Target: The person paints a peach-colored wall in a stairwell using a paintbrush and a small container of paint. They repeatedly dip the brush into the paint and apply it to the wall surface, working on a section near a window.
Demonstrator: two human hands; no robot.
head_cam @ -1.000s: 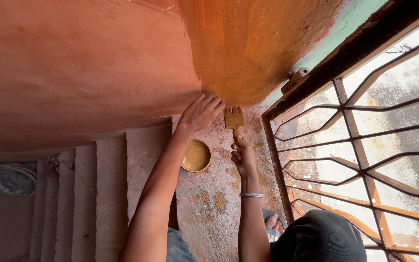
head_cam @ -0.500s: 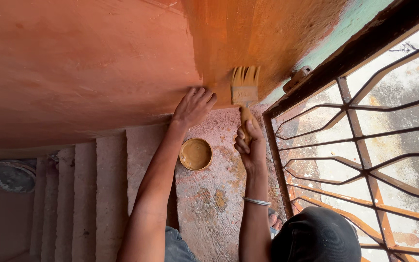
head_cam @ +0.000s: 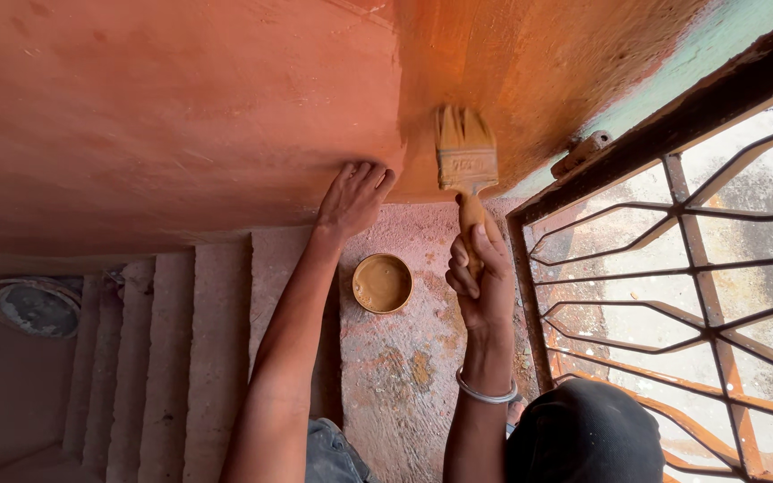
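My right hand (head_cam: 478,273) grips the handle of a flat paintbrush (head_cam: 465,159) whose orange-loaded bristles press against the wall's wet orange patch (head_cam: 530,72). A metal bangle sits on that wrist. My left hand (head_cam: 355,195) is pressed flat, fingers apart, on the reddish wall (head_cam: 172,116) just left of the brush. Below and between my arms a round tin of ochre paint (head_cam: 382,283) stands on the speckled landing.
A rusty window grille (head_cam: 673,268) with a metal latch (head_cam: 581,153) fills the right side. Concrete steps (head_cam: 172,358) descend at lower left, with a round pan (head_cam: 36,306) beside them. A dark rounded shape (head_cam: 583,438) sits at the bottom right.
My right hand has lifted the brush from near the landing up onto the wall. My left hand stays on the wall.
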